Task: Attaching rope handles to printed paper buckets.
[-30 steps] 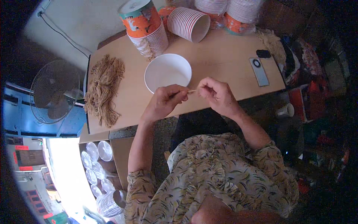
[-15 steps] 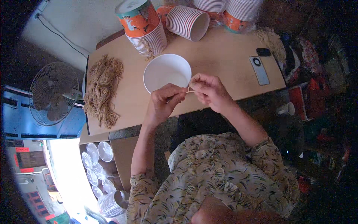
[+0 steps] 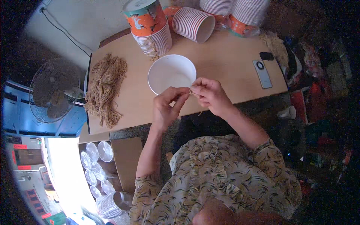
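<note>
My left hand (image 3: pixel 168 105) and my right hand (image 3: pixel 212 95) meet just past the near edge of the table, at the rim of a white paper bucket (image 3: pixel 170 71). Both are closed in a pinch on a thin tan string (image 3: pixel 191 92) that runs between the fingertips. A loose end of string hangs below my right hand. The bucket stands with its open mouth up; its inside looks bare. To the left lies a thick bundle of tan strings (image 3: pixel 107 88). Behind the bucket, a tall stack of paper buckets (image 3: pixel 152 32) has some string hanging down its front.
More nested buckets lie on their side (image 3: pixel 193 24) at the back, with wrapped stacks (image 3: pixel 245 18) beside them. A phone (image 3: pixel 262 74) and a small black object (image 3: pixel 266 56) rest at the right. A fan (image 3: pixel 56 90) stands left; below is a carton (image 3: pixel 125 161) with clear plastic cups.
My fingertips have drawn closer together on the string, and a loose string end now shows under my right hand. The whole view has shifted slightly.
</note>
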Motion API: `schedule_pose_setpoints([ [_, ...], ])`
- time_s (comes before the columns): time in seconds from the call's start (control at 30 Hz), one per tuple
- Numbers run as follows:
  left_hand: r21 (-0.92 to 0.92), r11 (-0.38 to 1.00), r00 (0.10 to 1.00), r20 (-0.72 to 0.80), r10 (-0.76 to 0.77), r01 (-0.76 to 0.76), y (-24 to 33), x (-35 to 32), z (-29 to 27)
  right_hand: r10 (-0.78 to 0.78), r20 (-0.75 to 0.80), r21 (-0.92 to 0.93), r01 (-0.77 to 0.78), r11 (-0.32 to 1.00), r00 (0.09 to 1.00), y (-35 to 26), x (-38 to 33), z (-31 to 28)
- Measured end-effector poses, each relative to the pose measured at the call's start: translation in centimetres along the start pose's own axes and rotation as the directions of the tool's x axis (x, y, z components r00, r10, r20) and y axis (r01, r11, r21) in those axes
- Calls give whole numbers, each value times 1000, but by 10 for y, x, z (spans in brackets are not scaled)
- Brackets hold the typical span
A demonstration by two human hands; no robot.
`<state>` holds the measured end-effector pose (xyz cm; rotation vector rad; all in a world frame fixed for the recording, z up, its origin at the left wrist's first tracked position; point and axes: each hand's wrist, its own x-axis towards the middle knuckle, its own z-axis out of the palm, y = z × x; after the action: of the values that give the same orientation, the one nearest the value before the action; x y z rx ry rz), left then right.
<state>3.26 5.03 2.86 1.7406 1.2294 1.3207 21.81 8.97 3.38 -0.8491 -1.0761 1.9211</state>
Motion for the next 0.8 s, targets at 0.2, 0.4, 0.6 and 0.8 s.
schedule_pose_setpoints([
  [0.2, -128, 992, 996, -91, -1, -11, -4, -9, 5, 84, -14, 83, -83, 993, 996, 8, 0, 8],
  [0.4, 54, 991, 989, -72, 127, -123, -10, -11, 2, 113, 7, 95, -113, 989, 994, 11, 1, 6],
  [0.6, -206, 976, 995, -49, -84, 72, 2, -10, -2, 133, 6, -31, -132, 991, 991, 13, 2, 0],
  [0.8, -475, 813, 934, 63, -350, 337, -3, -8, -15, -353, -54, -336, 316, 887, 934, 9, -4, 13],
])
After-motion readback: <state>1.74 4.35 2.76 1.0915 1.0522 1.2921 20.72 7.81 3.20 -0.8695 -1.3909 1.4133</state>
